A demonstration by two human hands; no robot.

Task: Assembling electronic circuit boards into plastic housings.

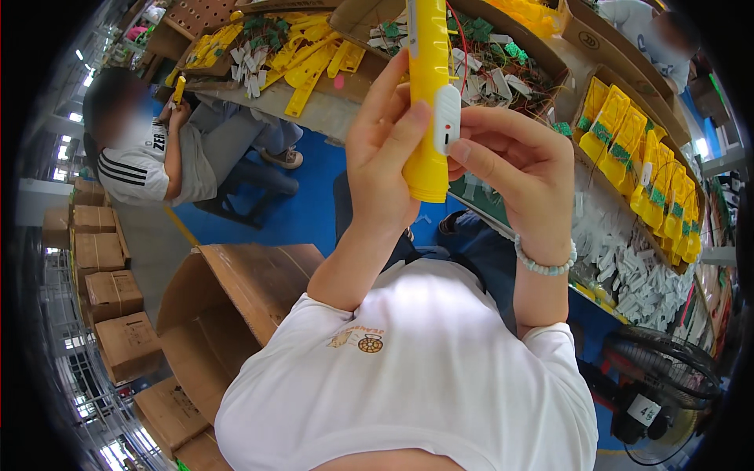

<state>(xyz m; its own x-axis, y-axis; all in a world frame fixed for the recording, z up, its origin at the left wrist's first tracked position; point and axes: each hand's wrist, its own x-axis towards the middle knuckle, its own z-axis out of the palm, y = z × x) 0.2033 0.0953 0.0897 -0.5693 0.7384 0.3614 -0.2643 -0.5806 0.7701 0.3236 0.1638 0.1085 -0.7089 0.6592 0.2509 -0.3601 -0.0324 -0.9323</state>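
Note:
My left hand [382,149] is wrapped round a yellow plastic tube [428,71], held upright in front of my chest. A white oval cover [447,110] with a red dot and a small dark slot sits on the tube's right side. Thumb and fingers of my right hand [514,157] close on the cover's lower right edge, and a pale beaded bracelet circles that wrist. Thin red and yellow wires [465,47] show beside the tube above the cover. The tube's top end runs out of the picture.
Beyond my hands, a cardboard tray [550,67] holds wires, green boards and white parts. Yellow pieces [306,59] lie at the far left, more with green boards in a box [687,161] at right. White parts [628,267] heap nearby. A fan [660,369], open carton [236,294] and seated co-worker [188,157] flank me.

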